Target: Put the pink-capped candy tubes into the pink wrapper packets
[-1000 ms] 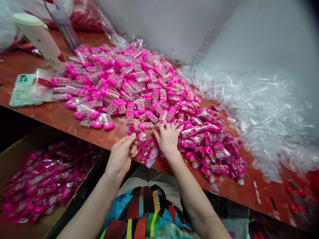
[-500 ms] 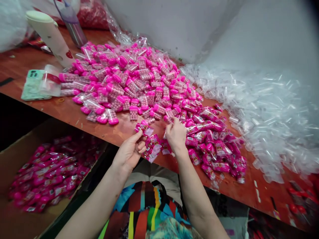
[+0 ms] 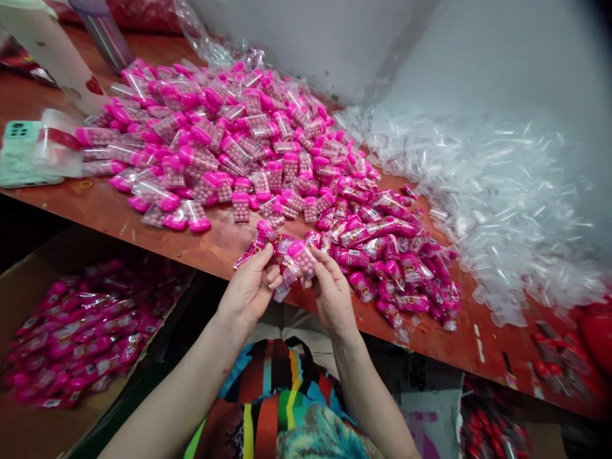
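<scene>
My left hand (image 3: 251,280) pinches a pink printed wrapper (image 3: 272,241) near the table's front edge. Between thumb and fingers of my right hand (image 3: 332,287) is a small clear container with a pink cap (image 3: 302,256), filled with pink beads, held right beside the wrapper. More wrappers lie under and around my fingertips. Behind my hands spreads a large pile of pink-capped containers (image 3: 229,140). To the right of my right hand lies a heap of containers in shiny pink wrappers (image 3: 401,255).
Clear empty plastic pieces (image 3: 492,197) are heaped at the right by the wall. A phone (image 3: 21,153), a white tumbler (image 3: 52,57) and a metal bottle (image 3: 102,35) stand or lie at the left. Below the table, a cardboard box (image 3: 19,280) holds wrapped pieces.
My right hand has moved from the pile's edge back beside my left hand, now with a pink-capped container in it. The camera view has shifted, so the table items appear further left.
</scene>
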The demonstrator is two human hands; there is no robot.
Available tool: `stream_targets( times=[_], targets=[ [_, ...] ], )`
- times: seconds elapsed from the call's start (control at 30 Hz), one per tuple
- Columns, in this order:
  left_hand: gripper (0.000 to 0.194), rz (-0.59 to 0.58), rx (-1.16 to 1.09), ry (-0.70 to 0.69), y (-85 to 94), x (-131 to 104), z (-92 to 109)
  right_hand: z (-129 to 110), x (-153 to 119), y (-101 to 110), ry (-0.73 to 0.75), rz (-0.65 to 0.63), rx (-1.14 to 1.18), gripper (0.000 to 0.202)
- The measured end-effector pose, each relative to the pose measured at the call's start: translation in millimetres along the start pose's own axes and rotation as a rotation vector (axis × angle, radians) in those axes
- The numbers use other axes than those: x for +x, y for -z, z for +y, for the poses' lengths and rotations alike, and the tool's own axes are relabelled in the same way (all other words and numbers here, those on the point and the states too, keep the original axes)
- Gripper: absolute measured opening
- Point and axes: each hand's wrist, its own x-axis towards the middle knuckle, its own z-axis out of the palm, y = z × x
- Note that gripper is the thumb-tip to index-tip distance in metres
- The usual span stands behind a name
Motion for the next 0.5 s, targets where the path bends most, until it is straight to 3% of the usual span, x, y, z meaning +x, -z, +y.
stream_targets(
  times=[0.5],
  targets=[
    [0.023, -0.153, 0.165, 0.011, 0.4, 0, -15, 17, -19, 7, 0.327, 0.041, -0.442, 0.034]
  ],
)
